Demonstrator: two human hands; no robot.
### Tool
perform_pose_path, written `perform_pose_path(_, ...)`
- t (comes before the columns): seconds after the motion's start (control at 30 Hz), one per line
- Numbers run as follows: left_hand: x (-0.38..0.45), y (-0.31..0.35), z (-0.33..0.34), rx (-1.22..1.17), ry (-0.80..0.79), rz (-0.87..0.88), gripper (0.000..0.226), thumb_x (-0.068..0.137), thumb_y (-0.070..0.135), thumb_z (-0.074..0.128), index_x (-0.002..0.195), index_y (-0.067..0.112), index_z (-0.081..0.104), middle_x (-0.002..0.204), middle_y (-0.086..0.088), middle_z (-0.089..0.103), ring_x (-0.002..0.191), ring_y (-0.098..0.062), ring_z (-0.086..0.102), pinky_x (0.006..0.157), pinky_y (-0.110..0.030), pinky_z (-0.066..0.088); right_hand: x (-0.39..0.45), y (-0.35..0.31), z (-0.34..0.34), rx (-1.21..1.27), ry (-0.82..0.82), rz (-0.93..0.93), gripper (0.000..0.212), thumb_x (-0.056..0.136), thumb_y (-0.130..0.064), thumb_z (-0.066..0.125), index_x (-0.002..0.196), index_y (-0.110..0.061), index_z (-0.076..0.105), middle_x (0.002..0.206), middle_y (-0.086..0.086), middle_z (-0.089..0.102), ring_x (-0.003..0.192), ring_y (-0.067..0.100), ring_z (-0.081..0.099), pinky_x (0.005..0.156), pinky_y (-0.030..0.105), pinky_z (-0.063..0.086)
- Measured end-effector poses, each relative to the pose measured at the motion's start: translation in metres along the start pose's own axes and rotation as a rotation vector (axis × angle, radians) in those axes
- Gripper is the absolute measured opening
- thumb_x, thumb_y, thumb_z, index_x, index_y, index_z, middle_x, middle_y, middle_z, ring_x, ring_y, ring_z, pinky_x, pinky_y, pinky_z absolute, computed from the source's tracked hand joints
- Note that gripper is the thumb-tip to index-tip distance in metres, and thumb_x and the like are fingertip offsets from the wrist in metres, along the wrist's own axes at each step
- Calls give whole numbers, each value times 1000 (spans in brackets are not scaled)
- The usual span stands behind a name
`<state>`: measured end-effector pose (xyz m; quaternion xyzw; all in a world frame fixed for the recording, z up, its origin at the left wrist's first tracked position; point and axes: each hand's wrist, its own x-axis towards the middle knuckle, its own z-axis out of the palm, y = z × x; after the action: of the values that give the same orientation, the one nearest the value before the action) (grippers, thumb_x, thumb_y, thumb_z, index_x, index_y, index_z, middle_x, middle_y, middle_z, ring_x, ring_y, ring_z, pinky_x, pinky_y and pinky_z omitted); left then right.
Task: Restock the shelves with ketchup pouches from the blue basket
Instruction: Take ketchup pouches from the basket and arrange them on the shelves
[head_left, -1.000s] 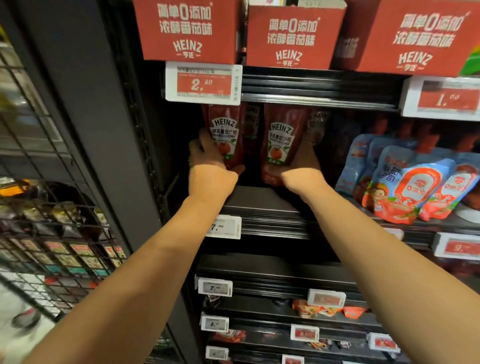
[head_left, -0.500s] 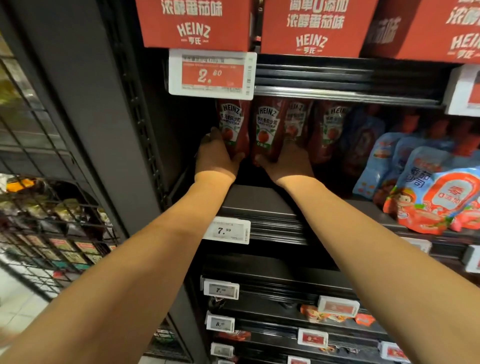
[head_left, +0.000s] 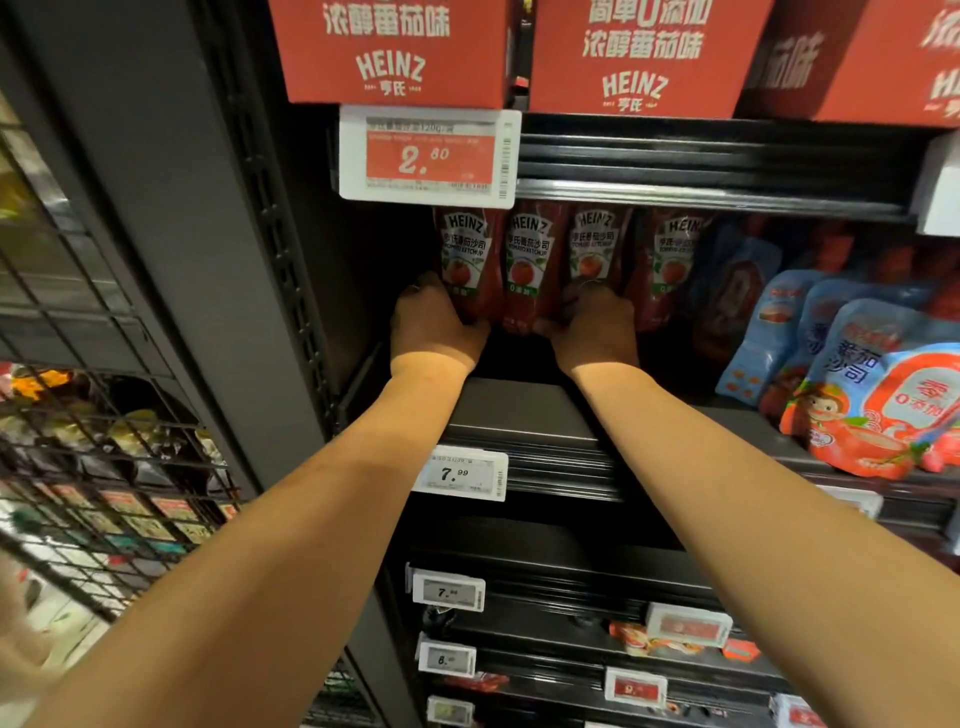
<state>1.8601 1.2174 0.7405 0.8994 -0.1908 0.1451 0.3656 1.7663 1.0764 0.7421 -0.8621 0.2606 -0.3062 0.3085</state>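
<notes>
Several red Heinz ketchup pouches stand upright side by side at the back left of a dark shelf (head_left: 519, 410). My left hand (head_left: 434, 327) grips the lower part of the leftmost pouch (head_left: 464, 260). My right hand (head_left: 595, 330) holds the base of the third pouch (head_left: 592, 249), its thumb by the second pouch (head_left: 527, 265). A fourth pouch (head_left: 670, 260) stands just right of my right hand. The blue basket is out of view.
Blue and red pouches (head_left: 852, 379) fill the shelf's right side. Red Heinz cartons (head_left: 395, 47) sit on the shelf above, behind a 2.80 price tag (head_left: 428, 153). A 7.99 tag (head_left: 462, 473) marks the shelf edge. A wire rack (head_left: 93, 467) stands to the left.
Both hands have pushed the ketchup pouches deeper into the shelf and closer together, so they now stand in a tight row. The view has moved nearer.
</notes>
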Motion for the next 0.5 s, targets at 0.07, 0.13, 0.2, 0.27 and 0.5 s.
perform_pose_path(0.07, 2, -1, 0, 7, -3, -5, 67, 76, 45, 82, 122, 4, 56, 120, -18, 66, 112, -35, 65, 84, -33, 51, 0, 1, 1, 17, 2, 4, 46, 78, -14, 86, 118, -3, 67, 116, 17, 72, 111, 32, 67, 99, 39, 54)
perform_pose_path(0.13, 3, -2, 1, -9, 3, -6, 67, 76, 45, 82, 122, 4, 56, 120, -18, 66, 112, -35, 65, 85, -33, 51, 1, 3, 2, 16, 5, 2, 45, 76, -15, 87, 115, -4, 68, 113, 16, 72, 109, 31, 67, 98, 38, 55)
perform_pose_path(0.2, 4, -3, 1, -44, 5, -12, 68, 75, 44, 84, 123, 4, 56, 121, -19, 66, 113, -36, 64, 87, -35, 52, 2, 4, 2, 15, 13, 5, 42, 75, -17, 89, 109, -3, 69, 108, 16, 73, 107, 30, 68, 95, 37, 55)
perform_pose_path(0.27, 4, -3, 1, -67, -3, -18, 70, 74, 44, 84, 124, 5, 55, 123, -19, 65, 115, -36, 63, 88, -36, 52, 3, 3, 1, -8, 11, 3, 41, 75, -20, 89, 106, -3, 69, 106, 15, 74, 106, 30, 68, 95, 36, 55)
perform_pose_path(0.5, -2, -3, -5, -124, -54, -30, 76, 78, 41, 81, 137, 7, 46, 134, -19, 54, 125, -36, 54, 97, -40, 49, -18, 1, -15, -32, 32, 52, 25, 86, -20, 75, 108, -7, 73, 110, 3, 73, 106, 19, 66, 75, 3, 31)
